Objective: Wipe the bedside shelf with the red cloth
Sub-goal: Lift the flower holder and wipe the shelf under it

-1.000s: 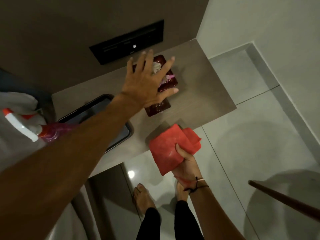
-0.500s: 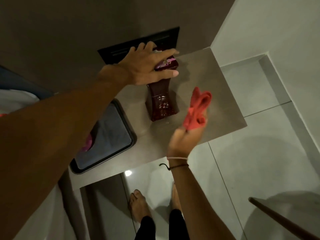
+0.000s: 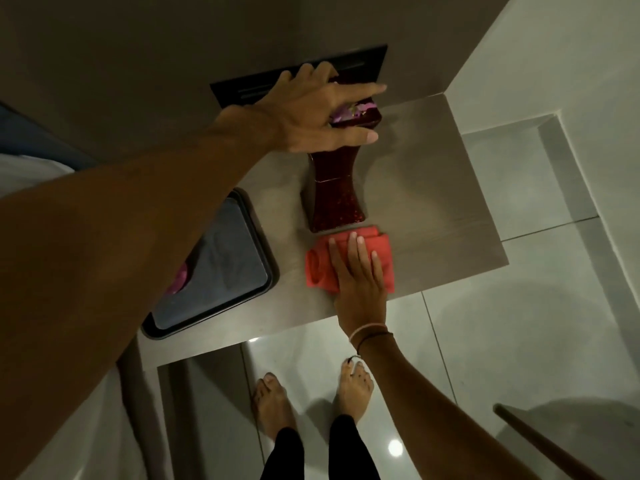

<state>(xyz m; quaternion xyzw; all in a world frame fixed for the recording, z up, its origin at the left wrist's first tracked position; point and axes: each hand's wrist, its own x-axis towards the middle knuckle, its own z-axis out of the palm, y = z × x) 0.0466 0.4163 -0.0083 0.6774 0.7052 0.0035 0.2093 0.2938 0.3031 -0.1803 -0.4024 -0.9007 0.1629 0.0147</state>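
Note:
The grey-brown bedside shelf [image 3: 433,209] juts out from the wall in the middle of the view. A folded red cloth [image 3: 318,268] lies flat on its front part, and my right hand [image 3: 360,275] presses down on it with the fingers spread. Just behind the cloth stands a dark red vase [image 3: 334,195] holding pink flowers. My left hand [image 3: 318,116] grips the vase at its rim, thumb in front and fingers over the top.
A black tray [image 3: 214,271] with a dark cloth and something pink sits on the shelf's left part. A black wall panel [image 3: 360,64] is behind the vase. A wooden stick [image 3: 540,441] crosses the lower right. My bare feet stand on the tiled floor below.
My right hand brought the red cloth from the air down flat onto the shelf in front of the vase. My left hand reached the vase top and stays gripping it.

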